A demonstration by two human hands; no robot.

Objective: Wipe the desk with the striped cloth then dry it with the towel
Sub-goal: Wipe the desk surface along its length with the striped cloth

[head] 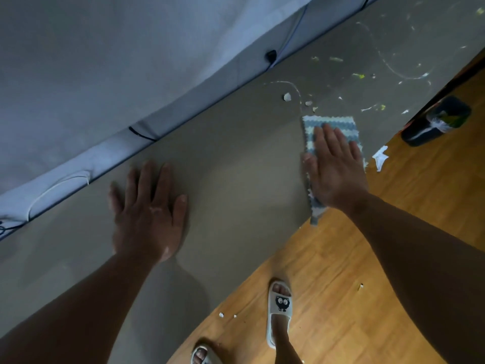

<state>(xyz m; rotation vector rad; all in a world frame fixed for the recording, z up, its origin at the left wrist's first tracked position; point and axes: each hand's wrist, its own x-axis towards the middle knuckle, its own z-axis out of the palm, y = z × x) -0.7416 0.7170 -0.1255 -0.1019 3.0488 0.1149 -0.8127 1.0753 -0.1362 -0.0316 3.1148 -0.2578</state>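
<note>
The grey desk [236,164] runs diagonally across the head view. A striped blue-and-white cloth [338,126] lies flat near the desk's front edge, one corner hanging over it. My right hand [338,169] presses flat on the cloth, fingers together and stretched out. My left hand [149,211] rests palm down on the bare desk to the left, fingers spread, holding nothing. White smears and small green and white scraps [393,67] cover the desk beyond the cloth. No towel is in view.
A grey fabric backdrop [105,74] with cables stands along the desk's far edge. A dark bin [435,122] sits on the wooden floor [367,258] at right, with paper bits nearby. My feet in slippers [279,311] stand below the desk edge.
</note>
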